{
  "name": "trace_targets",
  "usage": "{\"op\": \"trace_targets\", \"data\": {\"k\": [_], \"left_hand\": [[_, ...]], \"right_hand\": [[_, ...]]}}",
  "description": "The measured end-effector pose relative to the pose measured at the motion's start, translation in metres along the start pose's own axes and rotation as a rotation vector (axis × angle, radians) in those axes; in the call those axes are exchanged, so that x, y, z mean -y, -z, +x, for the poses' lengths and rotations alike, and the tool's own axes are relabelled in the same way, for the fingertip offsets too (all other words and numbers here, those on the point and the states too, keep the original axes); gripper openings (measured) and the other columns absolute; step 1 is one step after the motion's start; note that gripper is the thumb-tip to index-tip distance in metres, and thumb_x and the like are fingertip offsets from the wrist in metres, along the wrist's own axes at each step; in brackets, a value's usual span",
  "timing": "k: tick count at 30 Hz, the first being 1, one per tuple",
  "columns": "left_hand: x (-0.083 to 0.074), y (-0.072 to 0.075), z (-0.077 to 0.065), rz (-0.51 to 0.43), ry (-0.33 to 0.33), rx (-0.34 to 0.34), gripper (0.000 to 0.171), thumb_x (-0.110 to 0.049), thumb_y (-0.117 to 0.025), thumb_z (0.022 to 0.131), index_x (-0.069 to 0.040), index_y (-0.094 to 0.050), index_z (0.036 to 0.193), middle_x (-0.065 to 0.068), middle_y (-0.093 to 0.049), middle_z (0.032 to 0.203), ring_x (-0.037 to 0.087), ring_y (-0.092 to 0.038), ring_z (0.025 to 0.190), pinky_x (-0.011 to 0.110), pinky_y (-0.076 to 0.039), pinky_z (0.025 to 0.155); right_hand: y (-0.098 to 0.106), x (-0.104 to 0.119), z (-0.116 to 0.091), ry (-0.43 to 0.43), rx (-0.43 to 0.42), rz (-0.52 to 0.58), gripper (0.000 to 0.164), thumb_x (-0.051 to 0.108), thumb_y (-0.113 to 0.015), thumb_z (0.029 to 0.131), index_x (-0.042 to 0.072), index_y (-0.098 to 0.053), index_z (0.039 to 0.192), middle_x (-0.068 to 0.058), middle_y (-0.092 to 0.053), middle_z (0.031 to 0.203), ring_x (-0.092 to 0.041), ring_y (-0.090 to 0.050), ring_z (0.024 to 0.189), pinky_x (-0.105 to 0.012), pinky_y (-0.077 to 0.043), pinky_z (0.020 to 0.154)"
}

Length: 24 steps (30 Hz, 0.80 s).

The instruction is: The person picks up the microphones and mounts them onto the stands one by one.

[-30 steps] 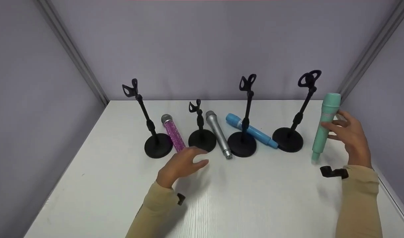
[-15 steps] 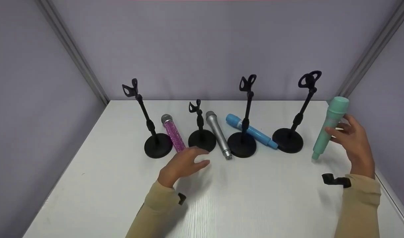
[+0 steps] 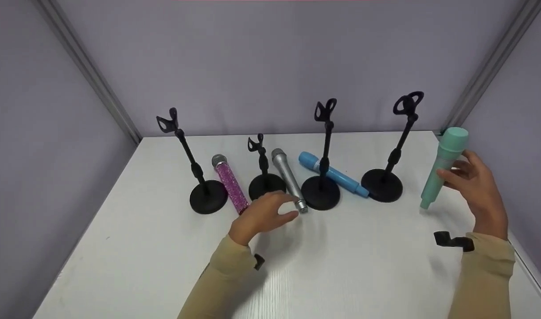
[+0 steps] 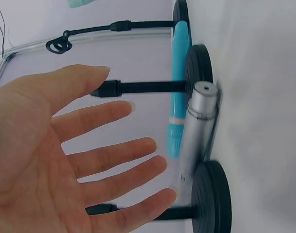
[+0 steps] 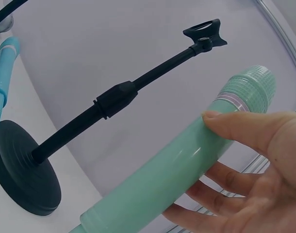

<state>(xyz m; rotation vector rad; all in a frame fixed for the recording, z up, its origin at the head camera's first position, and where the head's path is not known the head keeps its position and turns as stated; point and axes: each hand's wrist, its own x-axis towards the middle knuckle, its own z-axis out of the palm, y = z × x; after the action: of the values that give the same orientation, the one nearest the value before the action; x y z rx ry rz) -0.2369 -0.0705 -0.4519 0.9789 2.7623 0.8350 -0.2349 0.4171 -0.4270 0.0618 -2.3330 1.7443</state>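
Note:
A mint-green microphone (image 3: 439,170) is gripped between the thumb and fingers of my right hand (image 3: 478,190), its head up and its body tilted. It stands right of the rightmost black microphone stand (image 3: 384,184), apart from that stand's holder. My left hand (image 3: 266,215) hovers over the table with fingers spread and nothing in them, as the left wrist view shows. Nearest to it are a silver microphone (image 3: 287,170), a pink glitter microphone (image 3: 230,184) and a short stand (image 3: 266,184), whose base it partly hides in the head view.
A blue microphone (image 3: 336,175) lies behind the tall middle stand (image 3: 321,192). Another tall stand (image 3: 208,197) is at the left, its holder bare. The white table (image 3: 363,257) is bounded by grey panels (image 3: 274,66) at the back and sides.
My left hand has shifted right, towards the silver microphone's lower end. The green microphone has tilted, its head swinging right, and stays in my right hand. The head view has moved slightly.

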Motion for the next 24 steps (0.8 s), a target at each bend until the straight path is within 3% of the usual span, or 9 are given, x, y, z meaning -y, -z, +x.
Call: {"op": "trace_targets", "data": {"k": [8, 13, 17, 20, 24], "left_hand": [[-0.033, -0.011, 0.041, 0.04, -0.091, 0.008, 0.046, -0.031, -0.07, 0.099, -0.015, -0.063, 0.141, 0.004, -0.067, 0.139, 0.02, -0.065, 0.125, 0.034, -0.053, 0.105], [-0.056, -0.022, 0.075, 0.04, -0.169, 0.023, 0.048, -0.033, -0.07, 0.099, -0.014, -0.063, 0.142, 0.001, -0.066, 0.142, 0.016, -0.061, 0.132, 0.029, -0.048, 0.111], [-0.069, -0.033, 0.106, 0.022, -0.215, 0.037, 0.047, -0.031, -0.071, 0.099, -0.013, -0.063, 0.141, 0.001, -0.067, 0.141, 0.014, -0.062, 0.131, 0.026, -0.048, 0.11], [-0.075, -0.042, 0.13, 0.009, -0.214, 0.034, 0.047, -0.029, -0.071, 0.098, -0.012, -0.063, 0.141, 0.002, -0.068, 0.138, 0.015, -0.064, 0.128, 0.025, -0.048, 0.109], [-0.08, -0.053, 0.156, -0.016, -0.147, 0.018, 0.049, -0.029, -0.072, 0.097, -0.012, -0.061, 0.142, 0.001, -0.066, 0.141, 0.016, -0.06, 0.132, 0.025, -0.046, 0.112]], "right_hand": [[0.002, 0.004, -0.002, 0.012, -0.013, -0.062, 0.072, 0.011, -0.073, 0.096, 0.022, -0.038, 0.158, 0.014, -0.058, 0.12, -0.003, -0.059, 0.106, -0.014, -0.055, 0.079], [0.0, 0.011, -0.001, 0.007, -0.017, -0.132, 0.071, 0.015, -0.072, 0.097, 0.023, -0.037, 0.159, 0.016, -0.057, 0.121, -0.003, -0.058, 0.108, -0.015, -0.055, 0.08], [0.001, 0.014, -0.002, 0.01, -0.019, -0.121, 0.07, 0.012, -0.072, 0.096, 0.022, -0.039, 0.157, 0.015, -0.059, 0.12, -0.004, -0.058, 0.107, -0.015, -0.056, 0.079], [0.002, 0.014, -0.005, 0.03, -0.023, -0.09, 0.069, 0.009, -0.072, 0.096, 0.021, -0.041, 0.156, 0.013, -0.06, 0.12, -0.006, -0.059, 0.107, -0.016, -0.056, 0.079], [0.0, 0.014, -0.008, 0.05, -0.033, -0.048, 0.067, 0.007, -0.072, 0.095, 0.02, -0.043, 0.155, 0.011, -0.061, 0.122, -0.009, -0.058, 0.109, -0.016, -0.056, 0.08]]}}
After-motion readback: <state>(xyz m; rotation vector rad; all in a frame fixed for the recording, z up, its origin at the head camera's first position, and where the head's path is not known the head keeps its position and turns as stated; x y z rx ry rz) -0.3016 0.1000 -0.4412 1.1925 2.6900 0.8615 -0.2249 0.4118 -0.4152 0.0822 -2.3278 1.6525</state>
